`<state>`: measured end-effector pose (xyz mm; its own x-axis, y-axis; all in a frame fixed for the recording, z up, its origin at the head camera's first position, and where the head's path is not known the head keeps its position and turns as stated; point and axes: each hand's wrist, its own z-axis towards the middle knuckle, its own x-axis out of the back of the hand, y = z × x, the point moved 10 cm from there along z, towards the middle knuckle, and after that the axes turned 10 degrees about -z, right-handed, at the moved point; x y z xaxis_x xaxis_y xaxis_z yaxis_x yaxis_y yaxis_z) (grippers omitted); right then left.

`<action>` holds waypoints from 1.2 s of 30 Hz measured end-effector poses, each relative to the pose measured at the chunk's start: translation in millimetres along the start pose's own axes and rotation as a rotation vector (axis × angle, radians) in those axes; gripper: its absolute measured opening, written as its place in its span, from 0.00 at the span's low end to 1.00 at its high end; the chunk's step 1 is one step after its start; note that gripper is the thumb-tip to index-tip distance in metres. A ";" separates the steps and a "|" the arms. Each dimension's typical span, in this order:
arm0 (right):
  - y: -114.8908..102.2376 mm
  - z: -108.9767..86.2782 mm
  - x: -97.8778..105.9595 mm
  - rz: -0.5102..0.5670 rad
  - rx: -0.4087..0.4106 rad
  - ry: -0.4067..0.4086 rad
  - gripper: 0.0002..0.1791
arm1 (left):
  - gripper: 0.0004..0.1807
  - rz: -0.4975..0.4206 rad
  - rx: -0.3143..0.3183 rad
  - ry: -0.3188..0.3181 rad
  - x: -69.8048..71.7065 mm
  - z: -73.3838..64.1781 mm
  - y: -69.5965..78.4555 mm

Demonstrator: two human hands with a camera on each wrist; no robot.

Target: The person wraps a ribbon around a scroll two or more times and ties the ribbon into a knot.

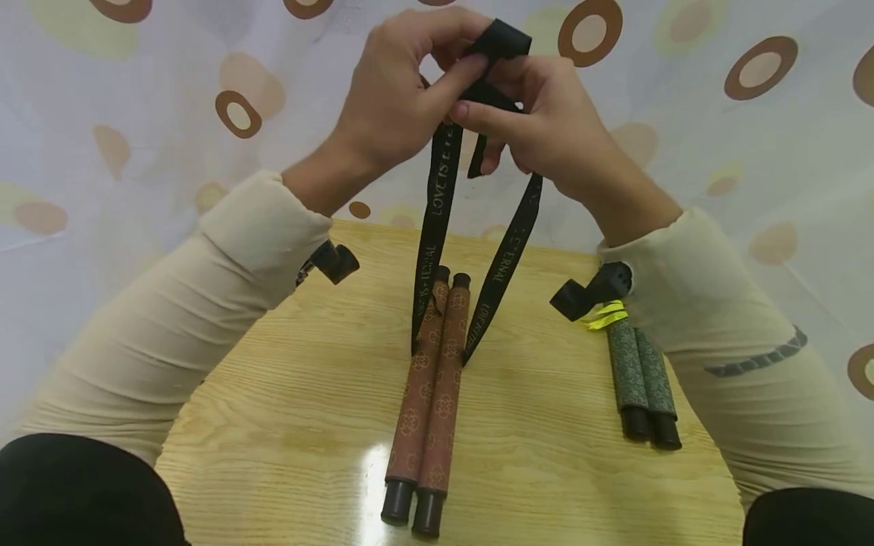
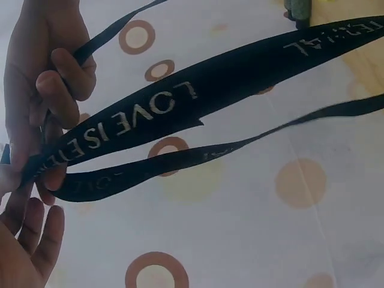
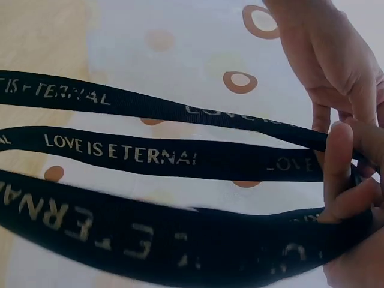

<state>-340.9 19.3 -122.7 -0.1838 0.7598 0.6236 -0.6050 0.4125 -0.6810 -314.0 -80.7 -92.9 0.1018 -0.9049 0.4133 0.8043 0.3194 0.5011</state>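
A black ribbon printed with LOVE IS ETERNAL runs up from two reddish-brown patterned scrolls. The scrolls lie side by side with dark end knobs, and the ribbon's two strands reach them near the upper half. High above them, my left hand pinches a folded loop of ribbon between thumb and fingers. Close beside it, my right hand also pinches the ribbon, its thumb pointing toward the left hand. Lettered strands of ribbon stretch away from the hands in the left wrist view. Several lengths of ribbon show in the right wrist view.
To the right, two green patterned scrolls with dark knobs lie together on the wooden table, a yellow ribbon at their far end. Behind the table hangs a white cloth with brown circles.
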 end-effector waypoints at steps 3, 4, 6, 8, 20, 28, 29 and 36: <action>3.2 -0.3 2.6 0.090 0.003 0.015 0.10 | 0.11 0.014 -0.027 0.005 -4.0 0.9 1.1; 4.8 -0.6 3.2 0.113 -0.004 0.017 0.08 | 0.11 0.014 -0.028 0.007 -4.9 1.2 0.6; 7.0 -1.3 3.8 0.147 -0.012 0.014 0.06 | 0.12 -0.011 -0.001 -0.008 -7.8 0.9 -3.4; 7.5 -1.5 3.7 0.174 -0.012 0.007 0.05 | 0.13 -0.128 0.081 -0.070 -14.7 -1.3 -13.9; 14.1 -2.3 11.5 0.225 -0.042 0.070 0.09 | 0.13 -0.532 0.503 -0.185 -16.3 -49.3 -64.6; 11.3 -2.9 18.6 0.267 -0.030 0.104 0.09 | 0.05 -0.556 0.432 -0.185 -41.1 -61.6 -50.4; 8.9 -2.9 17.2 0.266 -0.016 0.093 0.09 | 0.05 -0.537 0.434 -0.170 -44.9 -61.9 -51.7; -2.5 -5.9 7.7 0.243 0.053 0.040 0.10 | 0.17 -0.244 0.389 -0.008 -41.0 -59.2 -66.9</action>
<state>-336.2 27.2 -118.5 -0.2987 0.8535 0.4271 -0.5863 0.1890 -0.7877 -337.3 -81.6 -188.4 -0.0694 -0.9650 0.2528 0.5244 0.1803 0.8322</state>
